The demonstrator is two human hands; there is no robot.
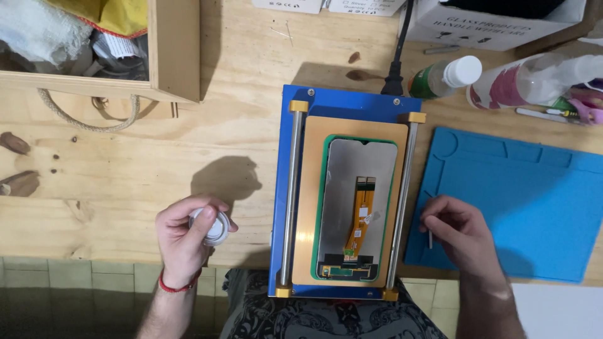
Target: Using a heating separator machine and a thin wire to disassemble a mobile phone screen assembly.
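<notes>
Both hands hold something: left hand (188,235) wraps a light white spool (212,227), right hand (455,229) pinches a thin, probably fragile pin (430,239) near the surface's front edge.

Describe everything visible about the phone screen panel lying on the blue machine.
The phone screen panel lies flat, back side up, on a tan pad on the blue machine between two metal rails. Its back is grey and reflective, with a green edge, a notch at the far end and an orange flex cable running down the middle to a dark connector strip. Neither hand touches it.
</notes>
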